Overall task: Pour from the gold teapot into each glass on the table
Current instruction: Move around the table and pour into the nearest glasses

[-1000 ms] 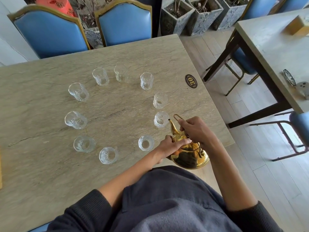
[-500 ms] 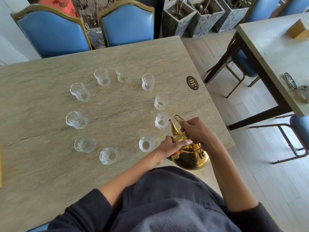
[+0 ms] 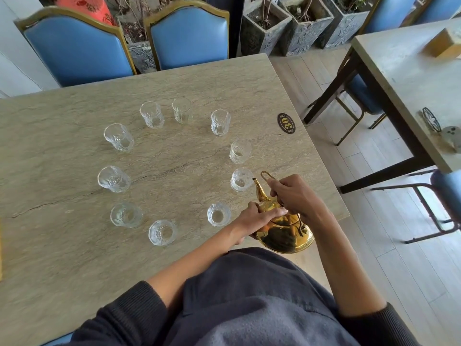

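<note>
A shiny gold teapot is at the near right of the stone-patterned table. Its spout tip sits at the rim of a clear glass. My right hand grips the teapot's wire handle from above. My left hand rests with fingers pressed on the lid. Several clear patterned glasses stand in a ring on the table, among them a near glass just left of my left hand and a glass beyond the spout. No stream of liquid is visible.
A round "30" plaque lies near the table's right edge. Two blue chairs stand at the far side. Stone planters sit behind them. A second table with small items stands across the aisle to the right.
The teapot and both hands have stayed almost in place. The spout has edged slightly closer to the glass in front of it.
</note>
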The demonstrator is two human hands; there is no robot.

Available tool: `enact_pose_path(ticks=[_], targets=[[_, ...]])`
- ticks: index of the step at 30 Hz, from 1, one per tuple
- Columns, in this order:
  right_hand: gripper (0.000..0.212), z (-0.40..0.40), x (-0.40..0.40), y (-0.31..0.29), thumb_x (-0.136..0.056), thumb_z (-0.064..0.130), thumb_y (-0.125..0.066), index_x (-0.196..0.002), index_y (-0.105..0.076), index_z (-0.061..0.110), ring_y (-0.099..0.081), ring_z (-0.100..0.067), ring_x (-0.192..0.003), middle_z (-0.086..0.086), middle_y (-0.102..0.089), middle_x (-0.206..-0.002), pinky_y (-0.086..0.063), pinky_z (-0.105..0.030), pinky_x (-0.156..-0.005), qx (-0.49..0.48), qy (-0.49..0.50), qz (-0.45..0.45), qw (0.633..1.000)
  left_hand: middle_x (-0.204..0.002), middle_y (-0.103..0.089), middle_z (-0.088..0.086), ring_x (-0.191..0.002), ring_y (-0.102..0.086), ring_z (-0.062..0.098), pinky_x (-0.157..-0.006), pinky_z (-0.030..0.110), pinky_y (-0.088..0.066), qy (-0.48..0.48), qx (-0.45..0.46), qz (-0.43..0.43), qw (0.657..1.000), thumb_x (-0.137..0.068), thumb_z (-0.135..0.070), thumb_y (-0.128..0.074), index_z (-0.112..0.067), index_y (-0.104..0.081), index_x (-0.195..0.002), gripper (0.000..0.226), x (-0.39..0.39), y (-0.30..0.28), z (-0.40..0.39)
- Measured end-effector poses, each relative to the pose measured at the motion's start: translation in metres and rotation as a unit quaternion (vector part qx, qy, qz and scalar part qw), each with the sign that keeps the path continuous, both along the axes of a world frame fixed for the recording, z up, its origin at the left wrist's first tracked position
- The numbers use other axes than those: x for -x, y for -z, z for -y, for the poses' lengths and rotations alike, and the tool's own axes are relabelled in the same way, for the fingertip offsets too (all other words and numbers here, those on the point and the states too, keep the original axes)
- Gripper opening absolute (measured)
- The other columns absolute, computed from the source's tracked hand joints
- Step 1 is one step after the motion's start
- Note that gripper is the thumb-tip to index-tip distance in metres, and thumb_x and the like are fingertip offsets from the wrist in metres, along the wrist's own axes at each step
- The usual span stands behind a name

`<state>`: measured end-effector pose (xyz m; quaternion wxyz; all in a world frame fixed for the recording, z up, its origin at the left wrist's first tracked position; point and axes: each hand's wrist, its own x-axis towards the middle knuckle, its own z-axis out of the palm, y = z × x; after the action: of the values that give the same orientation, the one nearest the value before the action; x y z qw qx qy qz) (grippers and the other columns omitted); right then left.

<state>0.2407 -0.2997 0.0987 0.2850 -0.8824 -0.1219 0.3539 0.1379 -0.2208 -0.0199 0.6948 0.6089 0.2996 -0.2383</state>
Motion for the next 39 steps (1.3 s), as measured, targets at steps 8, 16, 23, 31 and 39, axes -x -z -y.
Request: enact_pose_path(ticks=[8,16,23,31,39], targets=[[0.047,0.003,0.002,-0.002,-0.099,0.039,-0.054,-0.071,-0.072,0.006,-0.043,-0.015,-0.049,-0.008,-0.054,-0.061,-0.035,-0.032,-0.051,0.001,-0.001,-0.001,1.000,-0.106,-0.070,0.001,-0.089,-0.066,0.008,-0.075,0.025,-0.053,0.004,-0.005,-0.014,1.000,-0.084,-0.070,-0.081,-0.013,-0.048,-0.142,0.087,0.000,0.001,0.001],[0.051,0.002,0.005,-0.002,-0.099,0.040,-0.054,-0.076,-0.071,-0.003,-0.043,-0.021,-0.055,-0.010,-0.052,-0.063,-0.034,-0.034,-0.052,0.001,-0.003,0.008,1.000,-0.110,-0.071,0.002,-0.092,-0.068,0.010,-0.078,0.027,-0.054,0.007,-0.002,-0.012,1.000,-0.066,-0.079,-0.078,-0.014,-0.048,-0.142,0.105,0.003,-0.002,-0.002],[0.050,0.001,0.006,-0.002,-0.099,0.040,-0.054,-0.075,-0.071,-0.001,-0.040,-0.018,-0.051,-0.010,-0.051,-0.063,-0.033,-0.032,-0.049,-0.004,0.007,0.000,1.000,-0.114,-0.070,0.002,-0.095,-0.068,0.010,-0.084,0.029,-0.055,0.016,-0.002,-0.013,1.000,-0.067,-0.079,-0.079,-0.014,-0.045,-0.145,0.107,0.004,-0.002,-0.004],[0.044,0.011,0.005,0.002,-0.097,0.038,-0.056,-0.074,-0.068,0.002,-0.038,-0.011,-0.045,-0.005,-0.050,-0.059,-0.030,-0.027,-0.044,-0.055,0.070,-0.053,0.995,-0.141,-0.065,0.009,-0.132,-0.066,0.025,-0.115,0.047,-0.056,0.021,-0.039,-0.042,0.998,-0.059,-0.088,-0.085,-0.018,-0.040,-0.148,0.122,0.001,0.006,-0.009],[0.040,0.006,-0.016,-0.014,-0.101,0.033,-0.053,-0.080,-0.065,0.001,-0.036,-0.009,-0.042,-0.004,-0.046,-0.057,-0.029,-0.024,-0.041,-0.097,0.069,-0.070,0.990,-0.162,-0.053,0.015,-0.148,-0.055,0.033,-0.119,0.048,-0.049,0.057,-0.054,-0.035,0.996,-0.061,-0.095,-0.077,-0.011,-0.024,-0.168,0.146,-0.023,-0.004,-0.027]])
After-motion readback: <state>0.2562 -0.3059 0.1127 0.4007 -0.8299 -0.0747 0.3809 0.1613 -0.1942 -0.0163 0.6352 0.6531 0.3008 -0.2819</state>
